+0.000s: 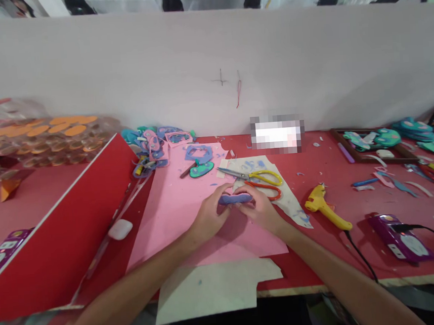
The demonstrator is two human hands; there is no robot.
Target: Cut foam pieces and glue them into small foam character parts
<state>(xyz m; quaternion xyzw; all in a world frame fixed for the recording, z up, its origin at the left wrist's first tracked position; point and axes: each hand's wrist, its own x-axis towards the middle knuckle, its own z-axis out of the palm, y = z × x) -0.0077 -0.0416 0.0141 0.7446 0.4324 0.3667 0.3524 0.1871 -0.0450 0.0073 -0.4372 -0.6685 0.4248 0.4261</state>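
My left hand point(210, 213) and my right hand point(258, 208) both grip a small flat blue-purple piece point(236, 199), perhaps foam or felt, one at each end. It is held edge-on above a pink sheet point(169, 220), and its underside is hidden. Just beyond my right hand lie scissors with yellow handles point(264, 177) and a pair of orange handles point(273, 191). A teal cut-out with blue patches point(201, 169) rests farther back on the pink sheet, beside a dark stick point(187, 171) and a blue scrap with a hole point(198, 154).
A yellow glue gun point(327, 208) and a purple power box point(402, 238) with cables lie on the right. Behind them is a brown tray point(406, 155) of teal pieces. Coloured offcuts point(156, 144) pile up back left, beside a slanted red board point(69, 227). A white wall point(158, 67) closes the back.
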